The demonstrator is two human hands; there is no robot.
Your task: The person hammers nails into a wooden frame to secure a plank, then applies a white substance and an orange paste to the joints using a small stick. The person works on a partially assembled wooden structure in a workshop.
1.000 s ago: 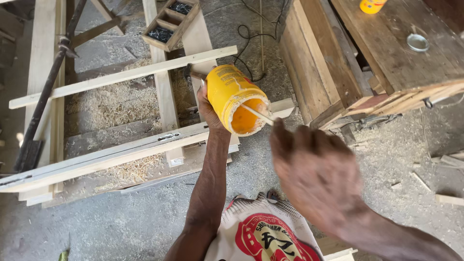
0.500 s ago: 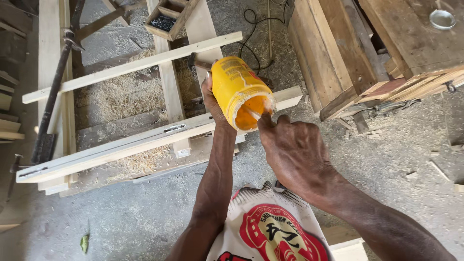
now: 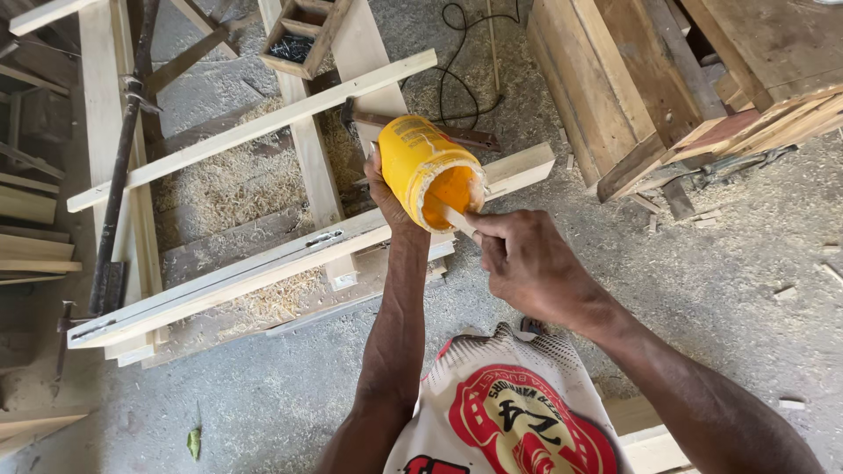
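The right hand has been brought up to the tilted yellow tub, gripped by the left hand, and a pinched stick is dipped inside.

Sawdust all over the middle left, under a frame of pale wooden slats. Black cable snaking at the top, a long metal clamp down the left, wooden crates upper right.
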